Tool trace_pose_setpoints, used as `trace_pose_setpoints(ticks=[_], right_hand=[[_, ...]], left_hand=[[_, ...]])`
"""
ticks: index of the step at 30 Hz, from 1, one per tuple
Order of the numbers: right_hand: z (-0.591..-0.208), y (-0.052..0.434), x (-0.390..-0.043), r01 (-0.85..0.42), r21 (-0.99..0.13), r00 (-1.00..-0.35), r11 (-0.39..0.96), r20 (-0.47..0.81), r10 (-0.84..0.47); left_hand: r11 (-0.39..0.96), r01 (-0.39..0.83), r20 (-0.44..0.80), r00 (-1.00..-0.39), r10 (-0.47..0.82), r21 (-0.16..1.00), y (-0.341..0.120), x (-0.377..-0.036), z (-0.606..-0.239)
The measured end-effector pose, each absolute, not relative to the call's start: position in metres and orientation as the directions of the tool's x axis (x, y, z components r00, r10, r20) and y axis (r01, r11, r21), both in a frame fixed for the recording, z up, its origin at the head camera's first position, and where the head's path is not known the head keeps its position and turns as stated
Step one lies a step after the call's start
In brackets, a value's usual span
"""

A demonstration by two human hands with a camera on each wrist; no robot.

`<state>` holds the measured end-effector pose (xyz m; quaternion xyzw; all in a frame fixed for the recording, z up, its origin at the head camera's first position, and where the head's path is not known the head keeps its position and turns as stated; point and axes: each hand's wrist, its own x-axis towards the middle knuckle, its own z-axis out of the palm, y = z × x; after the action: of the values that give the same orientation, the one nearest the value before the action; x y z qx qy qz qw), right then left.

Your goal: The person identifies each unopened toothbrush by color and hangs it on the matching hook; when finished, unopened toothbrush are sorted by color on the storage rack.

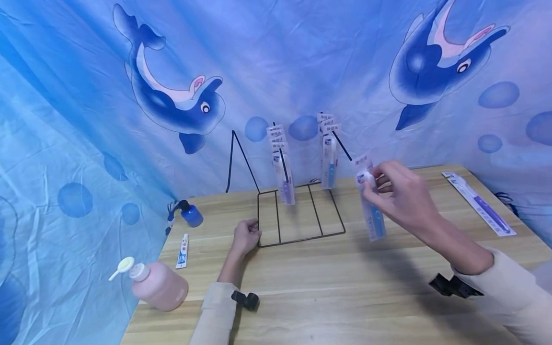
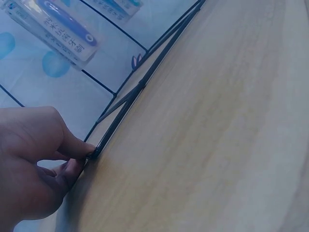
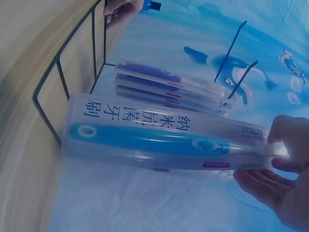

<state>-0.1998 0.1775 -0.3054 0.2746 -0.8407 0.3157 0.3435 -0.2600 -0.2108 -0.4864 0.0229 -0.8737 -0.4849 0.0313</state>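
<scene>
A black wire display rack stands on the wooden table, with packaged toothbrushes hanging on its two pegs. My left hand pinches the rack's front left corner against the table. My right hand holds a packaged blue toothbrush by its top end, just off the tip of the right peg. In the right wrist view the pack hangs from my fingers in front of the rack.
Another packaged toothbrush lies at the table's right edge. A pink pump bottle, a small toothpaste tube and a blue bottle sit at the left. A blue dolphin cloth hangs behind.
</scene>
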Motion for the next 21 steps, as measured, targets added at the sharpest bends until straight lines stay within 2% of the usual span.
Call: trace_pose_setpoints(ticks=[6, 12, 21], right_hand=[[-0.314, 0.170, -0.215, -0.665, -0.385, -0.643, 0.640, 0.731, -0.229], [-0.321, 0.154, -0.249, -0.652, -0.456, -0.674, 0.605, 0.715, -0.187], [-0.325, 0.134, -0.303, -0.661, -0.444, -0.639, 0.605, 0.756, -0.142]], left_hand=[[0.534, -0.001, 0.035, -0.998, -0.057, 0.846, -0.211, -0.262, -0.486], [0.546, -0.004, 0.033, -0.998, -0.058, 0.838, -0.211, -0.262, -0.484], [0.547, -0.004, 0.036, -0.997, -0.062, 0.837, -0.213, -0.262, -0.484]])
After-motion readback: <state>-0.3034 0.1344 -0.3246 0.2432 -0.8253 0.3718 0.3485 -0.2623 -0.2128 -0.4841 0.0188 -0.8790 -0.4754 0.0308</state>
